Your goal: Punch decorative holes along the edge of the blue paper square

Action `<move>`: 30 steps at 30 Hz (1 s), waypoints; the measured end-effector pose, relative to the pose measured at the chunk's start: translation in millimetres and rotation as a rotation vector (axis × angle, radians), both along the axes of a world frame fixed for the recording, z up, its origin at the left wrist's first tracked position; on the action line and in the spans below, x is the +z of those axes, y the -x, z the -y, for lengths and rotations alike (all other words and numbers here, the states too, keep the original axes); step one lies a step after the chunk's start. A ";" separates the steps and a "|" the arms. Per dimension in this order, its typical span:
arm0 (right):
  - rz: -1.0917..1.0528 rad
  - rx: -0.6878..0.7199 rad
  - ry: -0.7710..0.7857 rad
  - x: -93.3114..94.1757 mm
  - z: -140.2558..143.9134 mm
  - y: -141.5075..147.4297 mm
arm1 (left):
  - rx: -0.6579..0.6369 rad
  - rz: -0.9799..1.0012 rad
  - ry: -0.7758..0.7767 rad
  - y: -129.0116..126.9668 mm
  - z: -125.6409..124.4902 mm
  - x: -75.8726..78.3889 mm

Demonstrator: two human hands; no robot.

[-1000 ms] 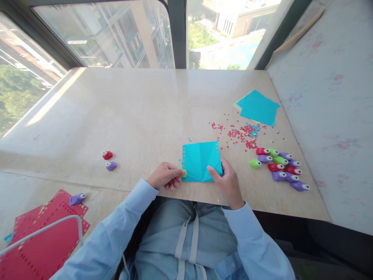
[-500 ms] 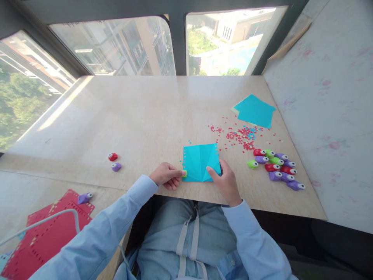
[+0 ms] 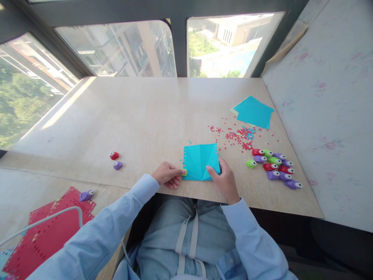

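Your left hand (image 3: 168, 175) pinches the green punch (image 3: 184, 172) on the blue paper (image 3: 201, 161); right hand (image 3: 223, 179) pins it flat, or holes could drift.

The turquoise paper sheet (image 3: 201, 161) lies on the tabletop (image 3: 145, 116) near its front edge, creased and with small holes along its left and right edges. The left hand (image 3: 168, 175) pinches a small green punch (image 3: 184, 172) against the sheet's lower left corner. The right hand (image 3: 225, 181) presses on the sheet's lower right corner, thumb on the paper. To the right of the sheet sits a cluster of red, green and purple punches (image 3: 275, 168); beyond the sheet, to its right, red confetti (image 3: 239, 136) is scattered before a stack of turquoise sheets (image 3: 254, 112). Well to the sheet's left lie a red punch (image 3: 114, 155) and a purple punch (image 3: 117, 165)
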State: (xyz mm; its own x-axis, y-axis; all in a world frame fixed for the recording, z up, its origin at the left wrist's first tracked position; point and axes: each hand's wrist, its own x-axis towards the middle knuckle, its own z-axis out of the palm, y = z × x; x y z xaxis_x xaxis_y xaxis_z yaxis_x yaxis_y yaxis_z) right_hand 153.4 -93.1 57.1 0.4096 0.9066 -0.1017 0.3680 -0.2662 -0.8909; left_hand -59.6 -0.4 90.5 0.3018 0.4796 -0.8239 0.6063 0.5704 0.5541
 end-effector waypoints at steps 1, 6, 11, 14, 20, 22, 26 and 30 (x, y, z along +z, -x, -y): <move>0.001 0.003 -0.007 0.3 -0.1 0.1 | 0.001 -0.003 -0.001 -0.1 -0.3 0.1; 0.024 0.002 -0.039 1.0 -0.4 1.0 | -0.018 0.019 -0.019 0.8 -2.5 -0.4; 0.061 -0.015 -0.051 -1.0 0.5 1.8 | -0.028 0.096 -0.042 5.0 -2.6 -3.9; 0.080 -0.026 -0.066 -2.9 0.9 2.0 | -0.015 0.122 -0.077 7.9 -1.0 -6.7; 0.113 -0.063 -0.113 -8.0 2.6 -0.6 | 0.122 0.173 -0.172 13.6 5.4 -12.1; 0.129 -0.077 -0.124 -11.1 3.4 -2.6 | 0.185 0.167 -0.226 15.2 8.5 -14.0; 0.161 -0.084 -0.161 -17.2 4.5 -6.0 | 0.343 0.148 -0.380 21.0 14.5 -19.2; 0.176 -0.080 -0.194 -20.9 5.4 -6.4 | 0.501 0.112 -0.529 36.5 15.5 -23.6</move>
